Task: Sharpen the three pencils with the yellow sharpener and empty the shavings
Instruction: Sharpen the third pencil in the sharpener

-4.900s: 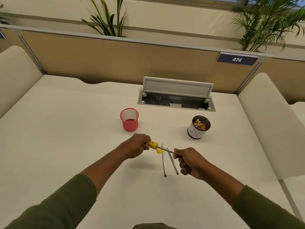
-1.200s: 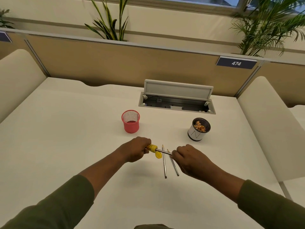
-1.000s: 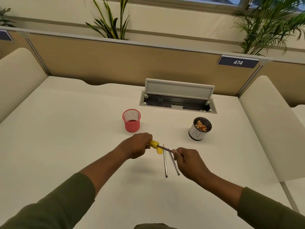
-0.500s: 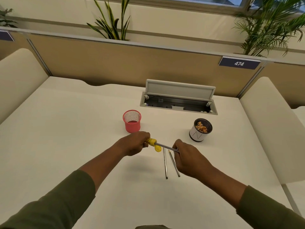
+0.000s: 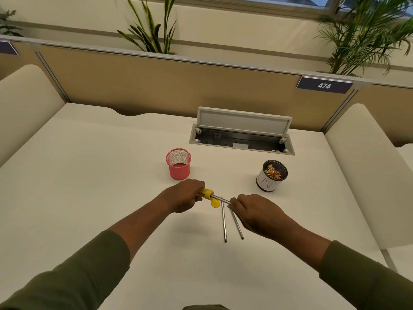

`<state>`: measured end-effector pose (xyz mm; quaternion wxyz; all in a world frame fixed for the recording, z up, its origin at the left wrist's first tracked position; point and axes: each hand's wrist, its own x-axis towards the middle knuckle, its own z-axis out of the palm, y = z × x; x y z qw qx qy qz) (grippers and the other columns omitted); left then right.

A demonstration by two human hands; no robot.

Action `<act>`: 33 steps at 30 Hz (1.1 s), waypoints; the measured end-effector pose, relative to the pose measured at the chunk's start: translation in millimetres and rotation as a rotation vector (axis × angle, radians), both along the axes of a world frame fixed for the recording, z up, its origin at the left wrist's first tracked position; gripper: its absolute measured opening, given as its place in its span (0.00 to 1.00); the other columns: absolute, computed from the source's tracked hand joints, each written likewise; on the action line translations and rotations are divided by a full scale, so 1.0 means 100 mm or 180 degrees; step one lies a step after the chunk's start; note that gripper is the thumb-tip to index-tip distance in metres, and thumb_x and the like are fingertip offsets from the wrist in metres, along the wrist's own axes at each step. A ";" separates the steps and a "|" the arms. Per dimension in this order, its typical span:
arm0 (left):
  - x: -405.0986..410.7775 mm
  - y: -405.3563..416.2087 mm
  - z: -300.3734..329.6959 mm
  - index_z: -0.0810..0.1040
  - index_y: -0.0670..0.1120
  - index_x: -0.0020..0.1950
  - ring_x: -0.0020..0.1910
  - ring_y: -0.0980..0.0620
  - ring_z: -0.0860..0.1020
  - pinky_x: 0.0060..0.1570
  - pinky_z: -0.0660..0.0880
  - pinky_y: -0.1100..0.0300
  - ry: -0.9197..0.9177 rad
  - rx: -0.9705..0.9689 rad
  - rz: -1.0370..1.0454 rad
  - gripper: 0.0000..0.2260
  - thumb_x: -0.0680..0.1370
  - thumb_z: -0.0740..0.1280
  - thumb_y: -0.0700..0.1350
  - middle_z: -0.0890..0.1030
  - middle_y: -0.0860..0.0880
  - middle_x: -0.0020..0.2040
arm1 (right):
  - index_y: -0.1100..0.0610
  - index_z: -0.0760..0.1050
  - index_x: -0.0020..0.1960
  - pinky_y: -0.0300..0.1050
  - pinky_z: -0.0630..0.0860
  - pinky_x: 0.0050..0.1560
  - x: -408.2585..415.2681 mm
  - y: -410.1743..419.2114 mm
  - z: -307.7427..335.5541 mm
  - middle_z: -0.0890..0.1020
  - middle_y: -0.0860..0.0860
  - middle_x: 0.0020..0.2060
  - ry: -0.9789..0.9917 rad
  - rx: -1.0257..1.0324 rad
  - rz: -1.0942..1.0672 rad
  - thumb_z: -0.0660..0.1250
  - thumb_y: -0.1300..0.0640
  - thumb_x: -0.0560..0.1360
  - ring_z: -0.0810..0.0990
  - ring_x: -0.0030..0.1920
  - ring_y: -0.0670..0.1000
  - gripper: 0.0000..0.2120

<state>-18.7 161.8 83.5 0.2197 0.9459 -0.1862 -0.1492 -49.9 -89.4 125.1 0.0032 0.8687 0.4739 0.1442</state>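
Desk [image 5: 89, 175]: left hand [image 5: 182, 196] hides gripped sharpener [image 5: 206, 193]; right hand [image 5: 257, 214] pinches pencil [image 5: 220, 198], end hidden

The red cup [image 5: 178, 164] stands just behind the left hand [image 5: 183, 198]. Left of the red cup, the white table [image 5: 89, 175] is wide and bare, so a hand can pass there. Right of the red cup, a bare gap runs to the white cup [image 5: 271, 175]. Behind that gap lies an open slot [image 5: 241, 143] with its lid [image 5: 243, 120] up. Two pencils [image 5: 224, 222] lie near the red cup's front right.
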 end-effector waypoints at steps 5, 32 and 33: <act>0.00 0.02 -0.05 0.68 0.49 0.46 0.43 0.49 0.74 0.42 0.74 0.50 -0.0141 0.0025 0.0102 0.05 0.79 0.61 0.39 0.75 0.49 0.46 | 0.59 0.75 0.34 0.43 0.63 0.27 -0.13 0.24 -0.02 0.69 0.48 0.23 0.1985 0.1465 -0.1460 0.64 0.55 0.79 0.66 0.24 0.50 0.15; -0.01 -0.03 -0.19 0.66 0.52 0.45 0.43 0.50 0.74 0.40 0.71 0.55 -0.0115 0.0024 0.0086 0.07 0.79 0.61 0.40 0.74 0.52 0.44 | 0.59 0.78 0.43 0.45 0.68 0.26 -0.02 -0.05 -0.25 0.75 0.52 0.28 0.0425 0.0273 -0.0585 0.58 0.54 0.80 0.71 0.25 0.54 0.14; -0.02 -0.02 -0.18 0.66 0.52 0.45 0.43 0.50 0.75 0.40 0.72 0.53 -0.0167 0.0009 0.0107 0.07 0.79 0.61 0.40 0.74 0.52 0.44 | 0.58 0.77 0.43 0.45 0.68 0.27 -0.04 -0.01 -0.23 0.77 0.52 0.28 0.0819 0.0490 -0.0883 0.58 0.53 0.81 0.73 0.26 0.55 0.14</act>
